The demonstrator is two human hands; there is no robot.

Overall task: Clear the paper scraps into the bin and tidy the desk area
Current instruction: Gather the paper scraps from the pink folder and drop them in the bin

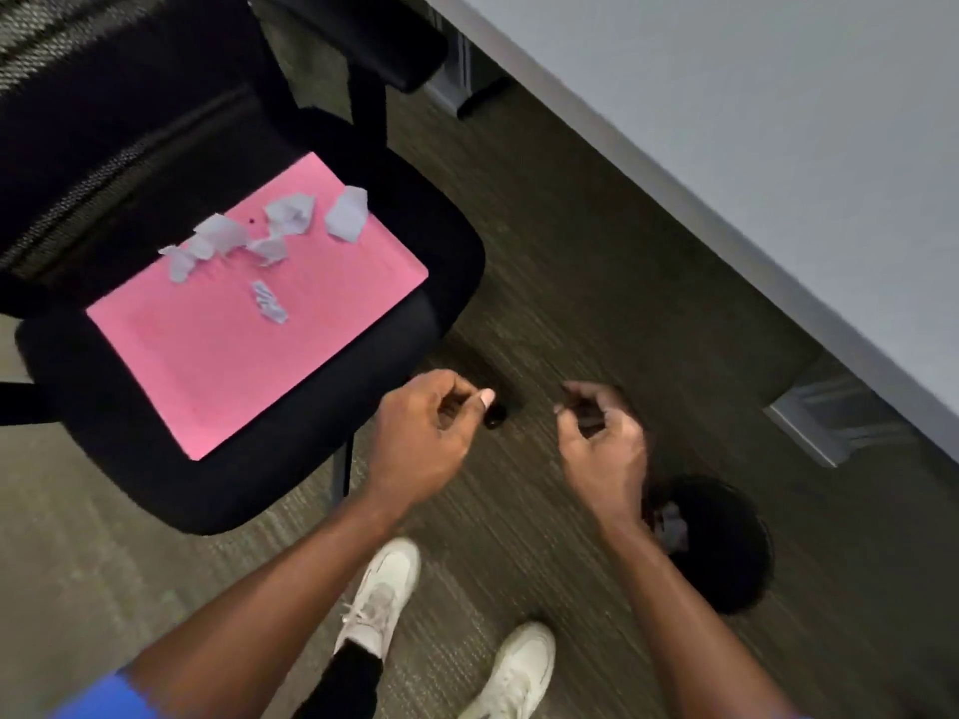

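Note:
Several white paper scraps (270,236) lie on a pink folder (233,355) that rests flat on the seat of a black office chair (129,459). A black round bin (726,563) stands on the carpet at lower right, with a crumpled scrap (672,524) inside it. My left hand (425,438) hovers in front of the chair seat, fingers loosely curled, holding nothing that I can see. My right hand (602,438) hangs above the carpet, just left of the bin, fingers curled and apart, with nothing in it.
A grey desk top (752,147) runs diagonally across the upper right, with a metal leg foot (830,428) on the carpet beneath it. My two white shoes (379,594) stand at the bottom centre. A chair caster (495,417) shows beyond my left hand.

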